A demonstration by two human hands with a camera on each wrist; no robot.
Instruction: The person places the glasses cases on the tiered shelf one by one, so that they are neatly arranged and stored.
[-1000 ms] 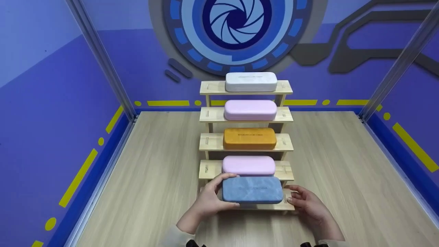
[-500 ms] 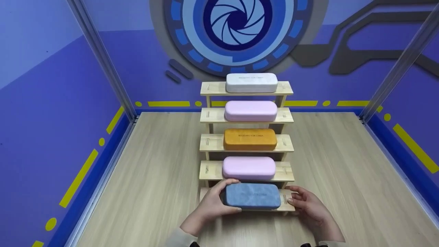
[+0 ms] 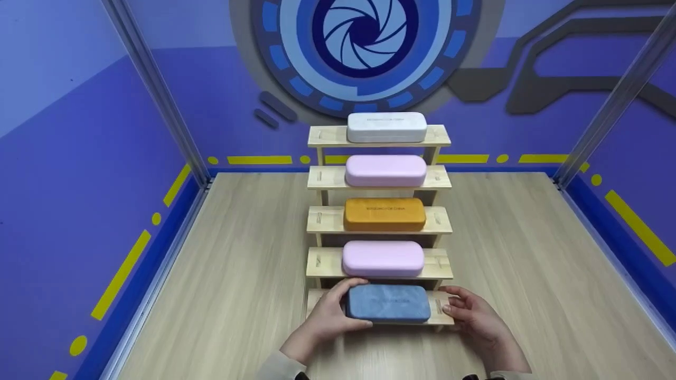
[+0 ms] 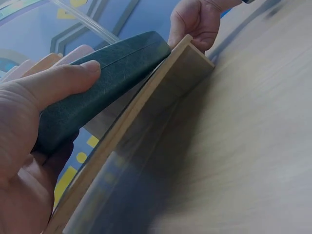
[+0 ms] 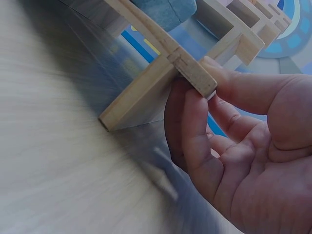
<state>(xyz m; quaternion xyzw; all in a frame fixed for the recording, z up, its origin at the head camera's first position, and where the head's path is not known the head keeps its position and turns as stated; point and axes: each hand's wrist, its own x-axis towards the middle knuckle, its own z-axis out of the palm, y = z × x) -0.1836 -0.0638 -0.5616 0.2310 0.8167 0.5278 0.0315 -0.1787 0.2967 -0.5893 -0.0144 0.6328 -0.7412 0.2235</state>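
Observation:
My left hand point(image 3: 331, 314) grips the left end of a blue glasses case point(image 3: 390, 303) with faint lettering on its lid. The thumb lies along the near side, and the other fingers reach round the far side. In the left wrist view the case point(image 4: 102, 85) looks dark teal and sits close over the lowest board, its left end a little higher than its right. My right hand point(image 3: 478, 316) pinches the right end of the lowest board point(image 5: 163, 39) of a stepped wooden rack, thumb above and fingers below.
Higher on the rack sit a pink case point(image 3: 383, 258), an orange case point(image 3: 384, 214), another pink case point(image 3: 385, 170) and a white case point(image 3: 386, 127), one per step. The rack stands on a wood-grain table point(image 3: 248, 253) with blue-purple walls point(image 3: 84, 158) around it.
My left hand has lowered the blue case toward the front of the rack, onto or close over the lowest board, uncovering the pink case behind it. My right hand has stayed at the board's end.

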